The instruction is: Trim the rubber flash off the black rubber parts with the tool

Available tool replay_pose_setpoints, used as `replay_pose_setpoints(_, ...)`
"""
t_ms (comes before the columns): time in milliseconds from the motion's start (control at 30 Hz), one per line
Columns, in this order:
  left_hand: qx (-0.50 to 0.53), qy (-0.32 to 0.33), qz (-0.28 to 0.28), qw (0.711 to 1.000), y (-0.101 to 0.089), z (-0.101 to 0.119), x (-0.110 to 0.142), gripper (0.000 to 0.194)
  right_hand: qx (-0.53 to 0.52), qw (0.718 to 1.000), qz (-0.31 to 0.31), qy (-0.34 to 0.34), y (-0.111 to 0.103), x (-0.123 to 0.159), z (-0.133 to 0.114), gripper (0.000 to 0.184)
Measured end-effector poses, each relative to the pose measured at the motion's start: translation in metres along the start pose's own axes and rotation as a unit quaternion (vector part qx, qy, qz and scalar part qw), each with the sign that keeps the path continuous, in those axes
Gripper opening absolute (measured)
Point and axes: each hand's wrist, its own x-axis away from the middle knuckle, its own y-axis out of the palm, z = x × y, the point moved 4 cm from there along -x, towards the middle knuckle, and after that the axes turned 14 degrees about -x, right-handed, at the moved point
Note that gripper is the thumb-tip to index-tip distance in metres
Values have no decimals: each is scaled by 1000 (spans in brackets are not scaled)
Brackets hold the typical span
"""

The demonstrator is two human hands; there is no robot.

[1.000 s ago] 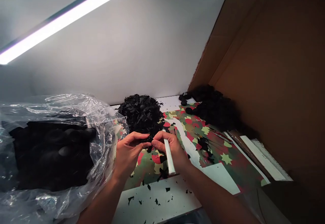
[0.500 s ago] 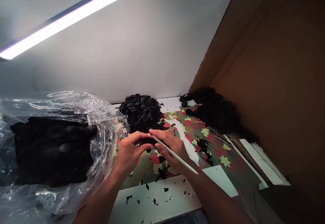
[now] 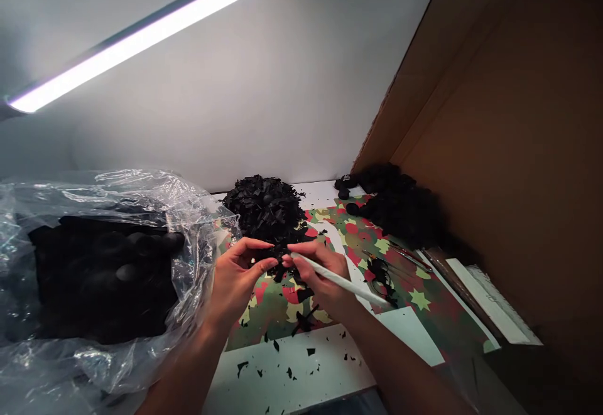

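My left hand (image 3: 234, 280) is closed in a pinch, with a small black piece (image 3: 264, 255) between its thumb and fingers. The fingers cover most of that piece, so its full shape is hidden. A slim white pen-like tool (image 3: 351, 286) lies in my right hand (image 3: 330, 280), which grips it near its front end. The tool's rear end slants down to the right, over the wrist. Its tip is too small to make out beside the dark piece. Just behind both hands rises a heap of black shavings (image 3: 266, 204).
Clear plastic (image 3: 193, 264) wraps black rounded pieces (image 3: 125, 272) at left. More black pieces (image 3: 400, 208) are piled at back right, by a cardboard panel (image 3: 509, 151). Thin tools (image 3: 409, 255) and black scraps (image 3: 308, 352) lie on the patterned sheet (image 3: 282, 314) and white board (image 3: 264, 365).
My hands have moved slightly apart. The white tool's rear end has swung right and up, lying flatter. The whole view has shifted a little.
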Motion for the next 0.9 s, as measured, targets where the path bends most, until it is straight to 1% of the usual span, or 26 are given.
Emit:
replay_pose_setpoints(67, -31, 8, -2, 999, 1, 0, 1, 24, -2, 1000, 13, 9, -5, -3, -3, 18)
replay_pose_setpoints(100, -42, 10, -4, 999, 2, 0, 1, 24, 19, 1000, 1, -4, -5, -5, -7, 15)
replay_pose_setpoints(200, -60, 23, -12, 998, 3, -2, 2, 22, 101, 989, -74, -73, -3, -11, -22, 12)
replay_pose_setpoints(233, -61, 29, -16, 998, 3, -2, 2, 21, 116, 985, -98, -86, -1, -13, -25, 12)
replay_pose_setpoints(267, -59, 33, -19, 998, 4, -2, 2, 19, 124, 981, -117, -89, 1, -14, -27, 12)
replay_pose_setpoints(333, -48, 30, -25, 998, 3, -2, 2, 19, 132, 979, -133, -78, 3, -16, -25, 12)
replay_pose_setpoints(467, -11, -1, -19, 1000, 3, -4, 1, 26, 125, 983, -115, -63, 1, -16, -15, 12)
replay_pose_setpoints(600, 4, -4, -9, 1000, 3, -4, 1, 28, 97, 989, -101, -57, -2, -16, -10, 9)
replay_pose_setpoints(800, -52, 23, 0, 998, 2, -6, 2, 26, 135, 984, -107, -54, -2, -16, -13, 14)
replay_pose_setpoints(900, -81, 39, 2, 996, 3, -9, 2, 24, 173, 975, -116, -76, -1, -15, -13, 17)
